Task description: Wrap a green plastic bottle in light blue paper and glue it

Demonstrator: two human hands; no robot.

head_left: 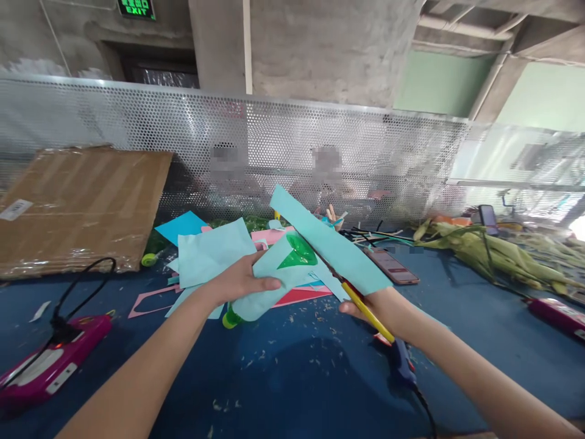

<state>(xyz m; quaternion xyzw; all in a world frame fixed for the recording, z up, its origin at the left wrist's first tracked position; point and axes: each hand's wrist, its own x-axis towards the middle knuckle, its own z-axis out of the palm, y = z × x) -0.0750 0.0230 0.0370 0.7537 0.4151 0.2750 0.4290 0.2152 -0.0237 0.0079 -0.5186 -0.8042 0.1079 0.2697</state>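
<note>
My left hand (241, 280) is wrapped round a green plastic bottle (297, 251) that is covered in light teal paper (269, 286), with its green cap end (228, 319) pointing down to the left. My right hand (377, 308) is closed on a yellow-handled tool (368, 312), which looks like scissors, its front end hidden under a long teal paper strip (333, 241) that slants up to the left. Both hands hover above the blue table (292, 378).
Loose teal, blue and pink paper pieces (208, 250) lie behind the bottle. A phone (393, 266) lies right of centre, corn husks (489, 250) at the far right, a cardboard sheet (77, 204) at the left. A pink device (50, 360) with a black cord sits near left, a blue glue gun (404, 360) under my right wrist. A perforated metal screen (292, 152) backs the table, with people behind it.
</note>
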